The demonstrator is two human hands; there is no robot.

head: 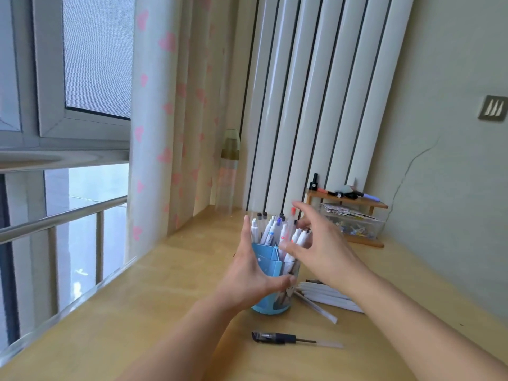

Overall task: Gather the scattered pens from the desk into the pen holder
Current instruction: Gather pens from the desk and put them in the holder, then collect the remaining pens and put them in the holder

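Two hands work at one holder on a wooden desk (154,312). At far left stands a window (82,64) with a metal rail (63,217) below it; next comes a curtain (165,119) printed with pink hearts, then a tall clear bottle (228,177) standing on the desk by the white ribbed panel (316,92).

Left hand (251,273) — grasping the holder (268,264), palm against its left side, fingers straight up along the wall, thumb curled across the lower front. The holder is blue with a clear upper part, stands upright mid-desk and is crowded with pens (272,229), caps up.

Right hand (316,243) — fingers spread and relaxed at the holder's upper right, over the pen tops; blurred, so whether it touches them I cannot tell. It grips nothing visible.

Loose items remain on the desk: a black pen (277,338) with a clear end lies in front of the holder, well apart from it; white pens (327,296) lie just right of its base, partly under the right forearm.

At right rear, a small wooden shelf (346,200) carries markers, with a clear box (354,222) of small items under it. A wall plate (493,108) sits at far right.
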